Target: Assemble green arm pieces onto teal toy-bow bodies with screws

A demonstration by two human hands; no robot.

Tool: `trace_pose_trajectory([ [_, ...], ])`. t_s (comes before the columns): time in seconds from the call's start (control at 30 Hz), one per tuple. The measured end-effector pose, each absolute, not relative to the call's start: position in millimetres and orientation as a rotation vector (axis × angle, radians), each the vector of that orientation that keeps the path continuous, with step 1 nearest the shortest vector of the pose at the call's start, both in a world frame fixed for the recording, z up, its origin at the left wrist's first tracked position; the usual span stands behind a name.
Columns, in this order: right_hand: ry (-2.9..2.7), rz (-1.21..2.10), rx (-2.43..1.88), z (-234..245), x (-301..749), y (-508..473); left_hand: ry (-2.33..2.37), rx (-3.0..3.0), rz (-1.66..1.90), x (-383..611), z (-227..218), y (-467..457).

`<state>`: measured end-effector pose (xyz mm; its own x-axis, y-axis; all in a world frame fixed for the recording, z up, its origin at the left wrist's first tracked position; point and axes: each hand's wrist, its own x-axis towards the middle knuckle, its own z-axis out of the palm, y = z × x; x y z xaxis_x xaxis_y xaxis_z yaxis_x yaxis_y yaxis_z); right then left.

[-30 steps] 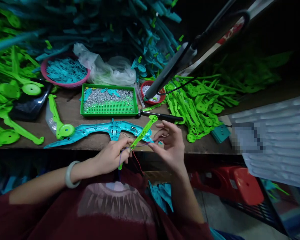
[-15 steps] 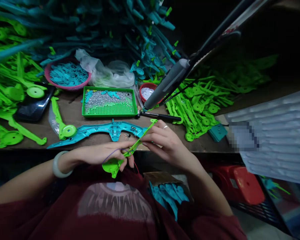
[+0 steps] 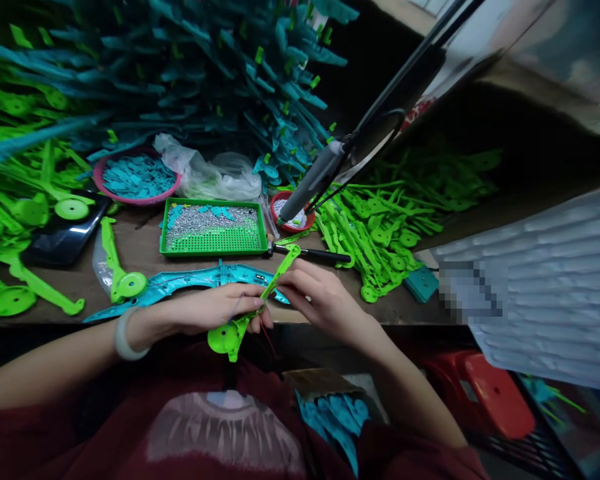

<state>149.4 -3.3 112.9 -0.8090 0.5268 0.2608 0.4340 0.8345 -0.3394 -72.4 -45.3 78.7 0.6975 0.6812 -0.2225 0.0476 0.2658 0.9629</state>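
Observation:
My left hand is closed around a lime-green plastic toy part, which has a round disc at its lower end and a narrow arm slanting up to the right. Thin purple and red wires hang by it. My right hand is closed, its fingertips pinched together against the narrow arm's edge; what they pinch is hidden. Behind both hands, a long blue bow-shaped shell with wires inside lies on the table, partly covered by my left hand. Another green disc-ended part rests on the shell's left side.
A green tray of small metal screws stands beyond the shell, with a black-handled tool to its right. A pink basin and a red bowl hold small pieces. Green parts pile up rightward, beneath a slanting grey screwdriver.
The view has tilted, so the table items appear lower. My right hand has drawn slightly lower along the green part's arm, whose upper end now shows more. My left hand keeps its hold.

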Motion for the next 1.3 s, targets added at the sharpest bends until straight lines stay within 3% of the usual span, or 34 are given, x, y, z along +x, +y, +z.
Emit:
trace_pose_trajectory([
  [0.17,-2.667,0.286,-0.828,109.6,147.5,-3.3,0.793,1.220,0.507,-66.2,79.1,-48.3],
  [0.47,-2.451,0.502,-0.898,110.0,137.5,-6.2,0.909,1.513,0.632,-55.8,71.9,-44.1],
  [0.7,-2.520,0.254,-0.882,98.6,134.1,-6.5,1.017,1.586,0.733,-50.9,60.6,-47.6],
  [0.97,-2.074,1.231,-1.011,94.4,139.5,-11.1,1.179,1.604,0.553,-45.2,56.7,-50.1],
  [1.17,-2.069,1.075,-1.072,81.3,140.5,-18.5,1.232,1.665,0.571,-43.3,37.2,-56.4],
  [1.3,-1.950,1.142,-1.095,73.2,142.2,-24.3,1.241,1.755,0.532,-48.1,32.2,-60.2],
])
